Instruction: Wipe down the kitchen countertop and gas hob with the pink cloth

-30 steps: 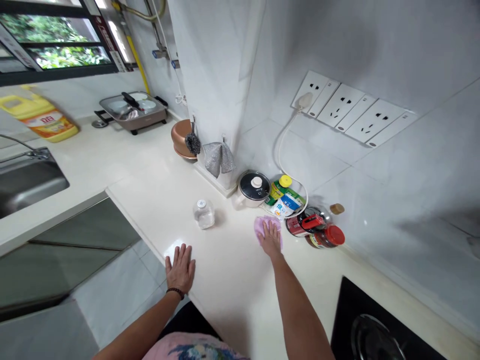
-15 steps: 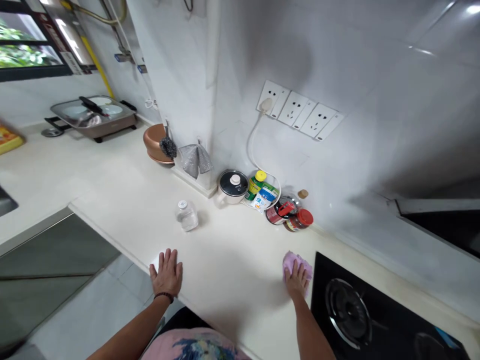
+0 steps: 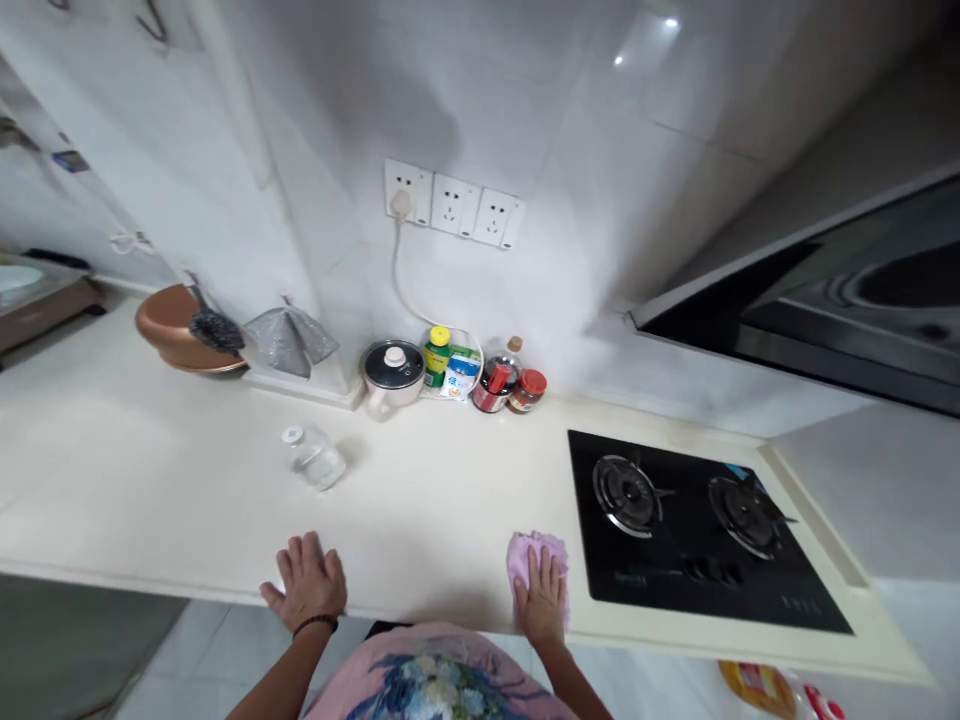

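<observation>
My right hand lies flat, fingers stretched out, pressing a pink cloth onto the cream countertop near its front edge, just left of the black gas hob. My left hand rests open and flat on the counter's front edge, with a dark bead bracelet at the wrist. A small clear glass jar stands on the counter beyond the left hand.
Against the back wall stand a small lidded pot, a yellow-capped bottle, a packet and red-lidded jars. A copper pan and a grey cloth are at the left. A range hood overhangs the hob.
My right hand has slid the pink cloth from beside the jars at the back towards the front edge by the hob. The view has swung right. My left hand stayed flat on the edge.
</observation>
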`<state>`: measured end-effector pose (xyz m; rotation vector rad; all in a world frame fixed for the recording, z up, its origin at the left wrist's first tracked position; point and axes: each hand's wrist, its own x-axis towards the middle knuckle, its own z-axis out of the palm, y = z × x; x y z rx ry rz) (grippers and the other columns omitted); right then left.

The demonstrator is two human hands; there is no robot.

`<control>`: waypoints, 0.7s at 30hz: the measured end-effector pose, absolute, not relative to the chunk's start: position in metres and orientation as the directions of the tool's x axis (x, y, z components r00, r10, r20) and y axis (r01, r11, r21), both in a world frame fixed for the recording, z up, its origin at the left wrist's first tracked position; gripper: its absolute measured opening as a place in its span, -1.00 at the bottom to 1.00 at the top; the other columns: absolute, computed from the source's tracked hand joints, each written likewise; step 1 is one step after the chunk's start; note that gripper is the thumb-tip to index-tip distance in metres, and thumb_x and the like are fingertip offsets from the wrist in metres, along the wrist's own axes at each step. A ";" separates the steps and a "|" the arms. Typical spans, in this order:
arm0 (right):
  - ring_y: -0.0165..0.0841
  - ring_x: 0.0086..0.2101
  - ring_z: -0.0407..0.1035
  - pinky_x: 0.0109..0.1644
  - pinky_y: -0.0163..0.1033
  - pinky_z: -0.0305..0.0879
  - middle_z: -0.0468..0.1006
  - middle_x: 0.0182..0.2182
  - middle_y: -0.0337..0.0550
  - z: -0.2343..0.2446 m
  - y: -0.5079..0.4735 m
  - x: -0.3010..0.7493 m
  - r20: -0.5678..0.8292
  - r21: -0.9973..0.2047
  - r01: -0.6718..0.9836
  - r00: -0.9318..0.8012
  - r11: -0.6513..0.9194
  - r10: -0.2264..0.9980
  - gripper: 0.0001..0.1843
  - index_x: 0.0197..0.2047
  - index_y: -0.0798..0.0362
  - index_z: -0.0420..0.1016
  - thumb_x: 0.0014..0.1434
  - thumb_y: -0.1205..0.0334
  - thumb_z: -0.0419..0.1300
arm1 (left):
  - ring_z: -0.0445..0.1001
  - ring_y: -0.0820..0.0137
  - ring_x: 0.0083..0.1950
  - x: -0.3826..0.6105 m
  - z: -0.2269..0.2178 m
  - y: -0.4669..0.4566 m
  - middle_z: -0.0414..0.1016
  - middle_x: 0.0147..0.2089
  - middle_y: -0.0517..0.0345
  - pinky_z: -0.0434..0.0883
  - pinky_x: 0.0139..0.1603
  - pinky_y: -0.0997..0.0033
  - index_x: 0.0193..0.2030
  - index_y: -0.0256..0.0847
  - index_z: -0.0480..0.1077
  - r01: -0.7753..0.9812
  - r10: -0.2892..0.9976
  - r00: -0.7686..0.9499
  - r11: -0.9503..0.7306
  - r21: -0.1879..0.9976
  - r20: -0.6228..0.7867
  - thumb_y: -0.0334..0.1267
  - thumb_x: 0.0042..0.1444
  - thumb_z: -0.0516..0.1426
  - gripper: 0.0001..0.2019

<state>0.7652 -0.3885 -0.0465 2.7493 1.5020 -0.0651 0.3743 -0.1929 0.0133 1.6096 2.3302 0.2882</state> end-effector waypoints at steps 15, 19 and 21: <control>-0.11 0.41 0.08 0.42 0.12 0.11 0.26 0.43 -0.16 -0.055 -0.423 0.755 0.124 -0.203 0.826 0.554 -0.525 0.823 -0.44 0.41 -0.14 0.32 0.43 0.06 -0.10 | 0.34 -0.08 0.28 0.372 0.024 -0.189 0.46 0.17 -0.30 0.23 0.23 -0.37 0.10 -0.18 0.42 0.921 0.962 -0.274 0.266 0.285 -0.012 0.01 0.30 -0.22 -0.47; -0.09 0.36 0.18 0.40 0.14 0.14 0.40 0.34 -0.05 -0.055 -0.443 0.766 0.219 -0.340 0.730 0.675 -0.593 0.705 -0.42 0.33 -0.04 0.43 0.43 -0.04 -0.14 | 0.32 -0.12 0.33 0.371 0.020 -0.192 0.46 0.19 -0.31 0.16 0.29 -0.45 0.16 -0.14 0.37 0.921 0.966 -0.259 0.243 0.304 0.014 0.02 0.29 -0.21 -0.47; -0.08 0.32 0.25 0.39 0.14 0.16 0.46 0.29 0.00 -0.046 -0.451 0.775 0.211 -0.458 0.618 0.774 -0.639 0.597 -0.37 0.26 0.01 0.49 0.42 -0.12 -0.17 | 0.29 -0.13 0.36 0.369 0.020 -0.194 0.44 0.23 -0.30 0.15 0.30 -0.47 0.23 -0.11 0.32 0.928 0.972 -0.233 0.218 0.301 0.013 0.03 0.28 -0.22 -0.45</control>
